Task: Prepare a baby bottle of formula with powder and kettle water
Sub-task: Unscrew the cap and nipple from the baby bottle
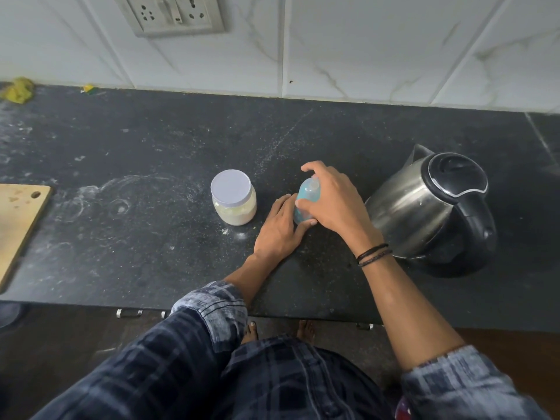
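A light blue baby bottle [306,197] stands upright on the black counter [151,237], near its middle. My left hand [280,228] wraps its lower body from the left. My right hand [331,198] grips its top from above, fingers curled around the cap. To the left stands a clear jar of pale powder [233,201] with a white lid on. A steel kettle [430,207] with a black lid and handle stands to the right, lid shut, spout pointing away from me.
A wooden cutting board [18,225] lies at the left edge. A yellow cloth [18,89] and a small yellow scrap [88,87] sit by the tiled wall. A socket plate [172,15] is on the wall above. White dust marks the counter.
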Motion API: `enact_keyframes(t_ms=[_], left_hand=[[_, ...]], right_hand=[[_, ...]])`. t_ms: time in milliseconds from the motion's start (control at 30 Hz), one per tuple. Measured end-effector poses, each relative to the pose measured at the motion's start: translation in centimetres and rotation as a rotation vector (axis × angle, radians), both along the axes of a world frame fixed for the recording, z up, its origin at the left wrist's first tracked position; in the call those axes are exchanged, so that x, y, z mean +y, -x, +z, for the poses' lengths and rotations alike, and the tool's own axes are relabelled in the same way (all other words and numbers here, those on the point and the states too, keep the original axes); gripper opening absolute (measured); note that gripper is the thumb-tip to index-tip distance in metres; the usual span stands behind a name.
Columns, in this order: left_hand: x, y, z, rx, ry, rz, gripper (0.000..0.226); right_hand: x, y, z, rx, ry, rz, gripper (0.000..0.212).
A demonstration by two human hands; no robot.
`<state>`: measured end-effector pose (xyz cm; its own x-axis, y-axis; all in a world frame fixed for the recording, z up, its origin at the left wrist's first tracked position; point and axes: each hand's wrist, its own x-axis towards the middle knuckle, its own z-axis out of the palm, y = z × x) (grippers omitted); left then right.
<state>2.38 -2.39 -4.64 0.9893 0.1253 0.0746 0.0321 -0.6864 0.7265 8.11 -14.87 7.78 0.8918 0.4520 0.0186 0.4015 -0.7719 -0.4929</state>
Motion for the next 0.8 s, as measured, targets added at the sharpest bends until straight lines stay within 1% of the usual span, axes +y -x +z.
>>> enact_keyframes(t_ms=[67, 200, 333, 433, 500, 667, 800], left_hand=[[-0.02, -0.02, 0.10, 0.005, 0.003, 0.003, 0.068], [0.01, -0.02, 0.16, 0.020, 0.006, 0.004, 0.074], [-0.02, 0.04, 0.24, 0.013, 0.011, 0.006, 0.069], [-0.03, 0.05, 0.41, 0.021, 0.013, 0.010, 0.069], [-0.04, 0.06, 0.46, 0.019, 0.009, 0.009, 0.068], [-0.09, 0.08, 0.53, 0.015, 0.010, 0.011, 0.066], [-0.13, 0.10, 0.68, 0.008, -0.002, 0.009, 0.067]], right_hand=[[-0.13, -0.01, -0.22, 0.018, 0.015, 0.000, 0.065], [-0.19, -0.03, -0.02, 0.020, 0.001, -0.015, 0.077], [-0.22, -0.03, -0.10, 0.050, 0.021, -0.023, 0.079], [-0.23, 0.06, -0.07, 0.082, -0.027, -0.011, 0.085], [-0.18, 0.12, 0.02, 0.055, -0.044, -0.018, 0.084], [-0.22, -0.01, 0.06, 0.036, -0.018, -0.005, 0.067], [-0.17, -0.12, 0.16, 0.044, -0.061, 0.007, 0.071]])
